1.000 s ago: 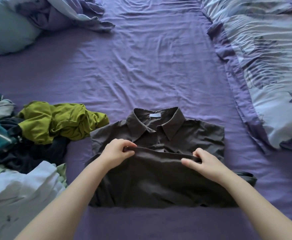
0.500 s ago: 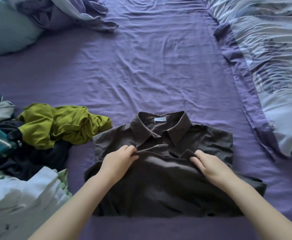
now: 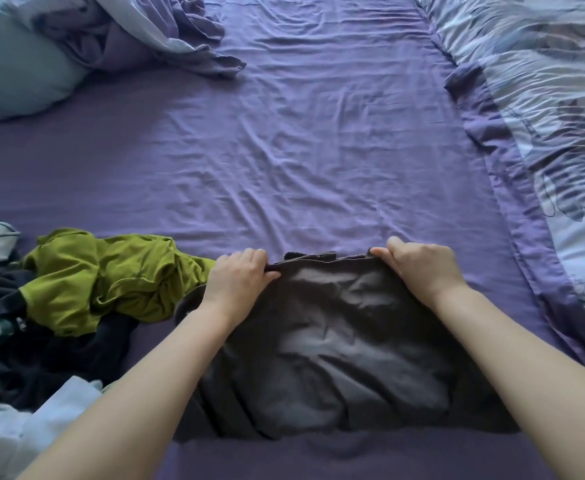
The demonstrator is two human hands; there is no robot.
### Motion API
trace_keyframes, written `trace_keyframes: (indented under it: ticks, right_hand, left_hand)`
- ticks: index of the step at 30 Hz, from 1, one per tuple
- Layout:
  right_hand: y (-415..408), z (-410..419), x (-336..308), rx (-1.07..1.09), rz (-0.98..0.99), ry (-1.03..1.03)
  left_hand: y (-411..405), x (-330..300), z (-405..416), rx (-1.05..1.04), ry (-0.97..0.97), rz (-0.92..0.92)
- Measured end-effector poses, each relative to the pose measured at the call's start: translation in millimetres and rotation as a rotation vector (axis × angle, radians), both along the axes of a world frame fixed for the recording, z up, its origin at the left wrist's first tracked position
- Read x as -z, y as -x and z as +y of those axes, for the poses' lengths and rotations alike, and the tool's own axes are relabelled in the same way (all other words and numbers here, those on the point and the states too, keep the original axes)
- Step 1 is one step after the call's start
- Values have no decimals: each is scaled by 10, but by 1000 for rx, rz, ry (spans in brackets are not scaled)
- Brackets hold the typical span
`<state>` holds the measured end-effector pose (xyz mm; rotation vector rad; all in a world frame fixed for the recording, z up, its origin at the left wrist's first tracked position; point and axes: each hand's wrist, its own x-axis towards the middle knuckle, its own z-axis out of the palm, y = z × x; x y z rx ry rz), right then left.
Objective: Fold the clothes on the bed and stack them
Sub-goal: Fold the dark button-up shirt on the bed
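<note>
Open sheet ahead, clutter to the left, bedding along the right and far left.

Beyond the dark shirt [image 3: 332, 341] the purple sheet [image 3: 319, 150] lies bare and wrinkled, giving wide passage forward. To the left, a green garment [image 3: 104, 275] touches the shirt's edge beside the left hand [image 3: 239, 275], with dark clothes [image 3: 52, 362] and a pale cloth [image 3: 14, 434] heaped behind it, blocking that side. A patterned duvet [image 3: 561, 116] runs along the right, leaving a strip of sheet beside the right hand [image 3: 422, 268]. A blue pillow [image 3: 14, 64] and rumpled cover [image 3: 138, 32] fill the far left corner.
</note>
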<state>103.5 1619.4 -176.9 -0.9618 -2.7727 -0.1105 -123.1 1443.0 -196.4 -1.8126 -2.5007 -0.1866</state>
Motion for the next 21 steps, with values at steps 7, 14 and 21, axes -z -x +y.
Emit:
trace_keyframes:
  ticks: [7,14,21]
  right_hand:
    - [145,-47,343,114,39,-14]
    - [-151,69,282,124,-263,207]
    - [-731,231,137,174,-558,316]
  left_hand:
    - [-1196,225,-151,93,-154,-275]
    - [-1222,717,-168,43,444,-235]
    - [-1382,587,-90,26,375,-250]
